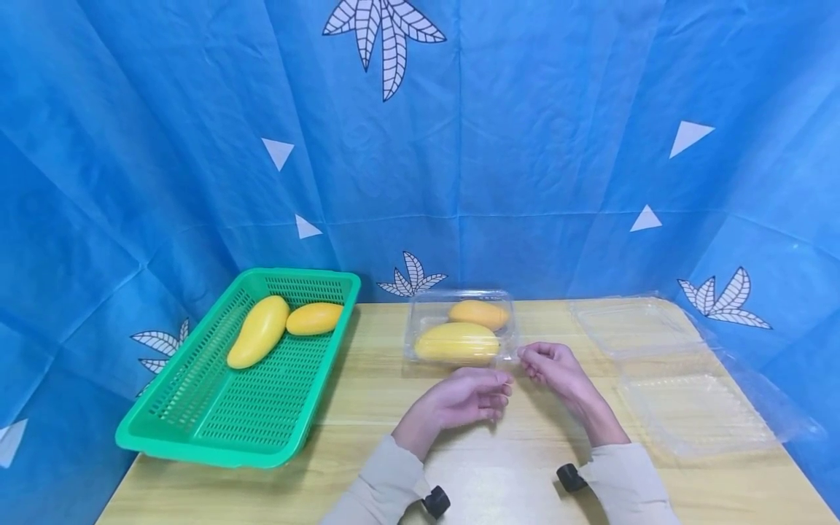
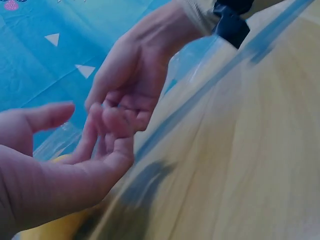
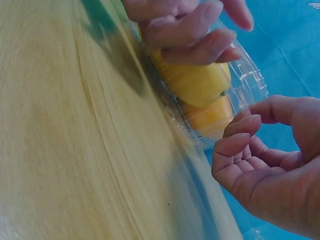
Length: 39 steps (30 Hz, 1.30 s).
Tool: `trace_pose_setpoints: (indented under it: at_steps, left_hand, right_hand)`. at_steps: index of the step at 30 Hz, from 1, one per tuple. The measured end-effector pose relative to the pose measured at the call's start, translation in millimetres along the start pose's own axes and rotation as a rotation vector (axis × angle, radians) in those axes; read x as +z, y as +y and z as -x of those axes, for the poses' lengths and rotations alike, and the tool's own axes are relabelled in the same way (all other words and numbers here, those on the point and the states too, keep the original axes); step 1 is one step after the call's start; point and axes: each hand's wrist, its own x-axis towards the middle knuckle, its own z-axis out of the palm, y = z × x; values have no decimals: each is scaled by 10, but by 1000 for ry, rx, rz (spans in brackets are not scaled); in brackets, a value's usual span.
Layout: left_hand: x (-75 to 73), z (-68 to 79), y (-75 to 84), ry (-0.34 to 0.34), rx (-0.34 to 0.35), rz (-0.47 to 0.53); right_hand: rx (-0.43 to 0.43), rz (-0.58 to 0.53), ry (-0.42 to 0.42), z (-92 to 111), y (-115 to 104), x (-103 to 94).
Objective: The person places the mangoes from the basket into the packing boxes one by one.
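Observation:
A clear plastic clamshell box point(image 1: 412, 329) stands near the back of the table, its lid down over a yellow mango point(image 1: 457, 343) and an orange mango point(image 1: 479, 315). At the box's front right corner, my right hand point(image 1: 556, 370) pinches the edge between thumb and index finger; the right wrist view shows this pinch up close. My left hand point(image 1: 462, 399) hovers just in front of the box, fingers loosely bent and holding nothing. In the left wrist view, the left fingers partly cover the right hand point(image 2: 132, 75), and little of the box shows.
To the left, a green plastic basket point(image 1: 324, 379) holds a yellow mango point(image 1: 259, 332) and an orange mango point(image 1: 315, 319). An opened clear box point(image 1: 695, 408) lies on the right, overhanging the table's point(image 1: 525, 467) edge. A blue patterned curtain point(image 1: 512, 160) hangs behind.

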Motion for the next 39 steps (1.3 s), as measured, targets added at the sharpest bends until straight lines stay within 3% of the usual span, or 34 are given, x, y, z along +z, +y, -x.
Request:
trace_pose_setpoints:
  at_steps: [3, 7, 14, 18, 22, 28, 32, 35, 39]
  left_hand:
    - [-25, 45, 69, -30, 29, -159]
    - [-65, 152, 218, -4, 97, -395]
    - [-167, 407, 560, -51, 346, -766]
    - [-238, 522, 695, 24, 444, -940]
    - [-324, 551, 753, 176, 515, -935]
    - [-467, 580, 792, 507, 573, -893]
    - [-585, 566, 797, 666, 601, -852]
    - [-682, 537, 780, 720, 605, -840]
    - [-775, 519, 732, 722, 484, -762]
  right_hand:
    - [-4, 4, 11, -2, 5, -2]
    - [-5, 17, 24, -12, 13, 2]
    - [-11, 22, 29, -31, 13, 13]
    - [-8, 18, 29, -33, 14, 11]
    - [-3, 15, 30, -32, 17, 11]
    - [-3, 12, 34, -38, 26, 17]
    - [-3, 2, 39, -40, 28, 24]
    - [-5, -4, 45, -43, 34, 28]
    - [-9, -3, 48, -44, 40, 27]
